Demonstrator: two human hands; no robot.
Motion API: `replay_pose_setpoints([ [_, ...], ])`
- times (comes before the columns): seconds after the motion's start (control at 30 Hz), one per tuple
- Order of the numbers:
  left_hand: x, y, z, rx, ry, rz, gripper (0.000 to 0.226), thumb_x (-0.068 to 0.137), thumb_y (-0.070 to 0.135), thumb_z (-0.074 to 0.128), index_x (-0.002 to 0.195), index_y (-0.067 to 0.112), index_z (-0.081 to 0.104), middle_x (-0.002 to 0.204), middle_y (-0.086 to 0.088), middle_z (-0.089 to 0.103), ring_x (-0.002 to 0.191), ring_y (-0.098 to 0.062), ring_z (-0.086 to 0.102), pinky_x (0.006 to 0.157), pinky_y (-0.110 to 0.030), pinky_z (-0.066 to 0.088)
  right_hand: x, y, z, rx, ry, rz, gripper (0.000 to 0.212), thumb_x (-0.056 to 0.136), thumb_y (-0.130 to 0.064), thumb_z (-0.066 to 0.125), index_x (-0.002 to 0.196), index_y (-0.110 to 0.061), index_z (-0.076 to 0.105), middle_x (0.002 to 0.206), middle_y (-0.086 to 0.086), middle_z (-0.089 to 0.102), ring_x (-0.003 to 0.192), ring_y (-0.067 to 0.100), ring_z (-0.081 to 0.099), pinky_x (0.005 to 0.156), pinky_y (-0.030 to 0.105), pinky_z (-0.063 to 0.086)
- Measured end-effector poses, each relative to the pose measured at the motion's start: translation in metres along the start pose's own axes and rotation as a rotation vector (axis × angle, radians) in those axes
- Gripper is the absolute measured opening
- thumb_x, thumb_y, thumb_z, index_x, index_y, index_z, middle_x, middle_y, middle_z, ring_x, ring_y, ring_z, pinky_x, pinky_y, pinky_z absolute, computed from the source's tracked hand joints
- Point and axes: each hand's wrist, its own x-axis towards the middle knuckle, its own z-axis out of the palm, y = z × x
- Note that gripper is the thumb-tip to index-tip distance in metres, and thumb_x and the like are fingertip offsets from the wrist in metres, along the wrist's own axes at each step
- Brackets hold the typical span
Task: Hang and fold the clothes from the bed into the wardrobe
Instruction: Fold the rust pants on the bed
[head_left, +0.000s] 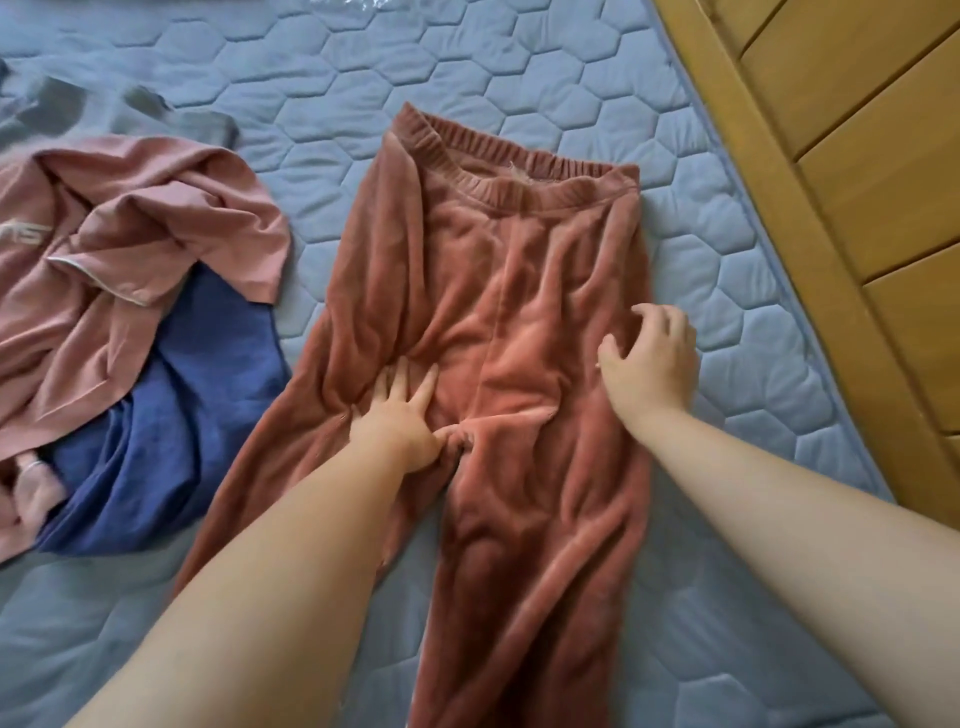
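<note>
Left hand: The left hand (400, 413) lies flat on the crotch area of the trousers. The fingers are straight and spread, and the thumb rests against a small fold. It grips nothing. It appears to press the cloth down so the garment cannot slide.
Right hand: The right hand (649, 358) is over the right hip edge of the same garment, fingers spread and slightly bent, clasping nothing. Contact with the cloth cannot be confirmed.
Task item: The rust-red fleece trousers with a gathered elastic waistband (519, 291) lie spread on the bed. The waistband is at the far end, the legs run toward the person, and the left leg splays outward. The pile is creased.
Support: Blue-grey quilted mattress with hexagon stitching (311, 104).
Waiting items: A crumpled pink T-shirt (130, 244) overlaps a dark blue garment (197, 415), which lies just beside the left trouser leg. A grey garment (135, 111) lies beyond them.
Surround: Yellow-brown wooden boards (857, 156) run along the bed's right side. The wardrobe is not in view.
Step in hand: Probably flattening before the fold.
Next requirement: Bring the legs together, one over the other.
</note>
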Motion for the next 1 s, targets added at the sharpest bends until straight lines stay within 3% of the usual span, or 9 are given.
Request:
replay_pose_setpoints([
  [0.1,0.004,-0.001,0.003,-0.001,0.033,-0.003,0.083,0.090,0.062,0.043,0.149,0.042,-0.011,0.158,0.004,-0.022,0.146,-0.020,-0.015,0.114,-0.057,0.013,0.022,0.007,0.005,0.248,-0.183,0.492,0.049,0.084,-0.036,0.063,0.121,-0.005,0.054,0.122,0.012,0.061,0.115,0.030,0.055,0.097,0.035,0.040],
  [0.2,0.006,-0.002,0.003,-0.003,0.058,-0.005,0.083,0.089,0.061,0.046,0.149,0.044,-0.009,0.158,0.005,-0.021,0.147,-0.019,-0.014,0.114,-0.056,0.015,0.019,0.011,0.012,0.477,-0.336,0.586,0.043,0.082,-0.038,0.068,0.108,-0.005,0.064,0.107,0.005,0.067,0.102,0.024,0.063,0.093,0.035,0.049],
  [0.33,0.009,-0.004,-0.001,-0.019,0.043,0.013,0.083,0.089,0.058,0.049,0.149,0.044,-0.008,0.158,0.006,-0.021,0.147,-0.018,-0.014,0.114,-0.056,0.016,-0.024,0.013,0.005,0.799,-0.577,0.757,0.050,0.076,-0.037,0.077,0.108,-0.001,0.065,0.098,0.013,0.072,0.090,0.025,0.069,0.089,0.042,0.054],
  [0.5,0.007,-0.007,-0.009,-0.071,-0.007,0.051,0.087,0.090,0.052,0.052,0.150,0.038,-0.009,0.159,0.001,-0.020,0.146,-0.021,-0.015,0.116,-0.057,0.009,-0.128,0.037,-0.008,0.682,-0.693,0.866,0.036,0.077,-0.029,0.077,0.095,0.001,0.068,0.085,0.011,0.071,0.072,0.019,0.067,0.073,0.030,0.055],
  [0.63,-0.036,-0.010,0.010,-0.040,0.156,0.135,0.076,0.095,0.040,0.047,0.153,0.028,-0.001,0.161,-0.004,-0.008,0.148,-0.020,-0.005,0.117,-0.053,0.007,-0.192,0.049,-0.016,0.829,-0.725,1.020,0.031,0.081,-0.015,0.073,0.103,0.006,0.066,0.083,0.009,0.073,0.070,0.016,0.070,0.066,0.024,0.056],
  [0.77,-0.083,-0.023,0.044,-0.120,0.122,0.229,0.075,0.093,0.029,0.052,0.154,0.022,0.007,0.161,-0.005,-0.003,0.148,-0.021,-0.002,0.117,-0.043,0.007,-0.241,0.049,-0.032,0.721,-0.881,1.030,0.037,0.079,-0.007,0.073,0.111,0.011,0.063,0.087,0.015,0.073,0.075,0.024,0.070,0.077,0.033,0.055],
  [0.9,-0.126,-0.061,0.077,-0.087,0.061,0.334,0.081,0.086,0.015,0.054,0.153,0.021,0.010,0.161,0.000,-0.001,0.148,-0.017,0.000,0.116,-0.036,0.019,-0.278,0.044,-0.047,0.546,-0.911,0.964,0.037,0.073,-0.022,0.082,0.101,-0.003,0.067,0.093,0.014,0.072,0.088,0.028,0.070,0.088,0.040,0.054],
  [1.0,-0.147,-0.090,0.090,-0.002,0.072,0.388,0.082,0.084,0.013,0.051,0.153,0.022,0.008,0.161,0.001,0.000,0.148,-0.017,0.002,0.116,-0.034,0.018,-0.309,0.036,-0.055,0.450,-0.903,0.932,0.044,0.066,-0.028,0.086,0.098,-0.006,0.067,0.093,0.011,0.073,0.088,0.028,0.070,0.089,0.041,0.054],
])
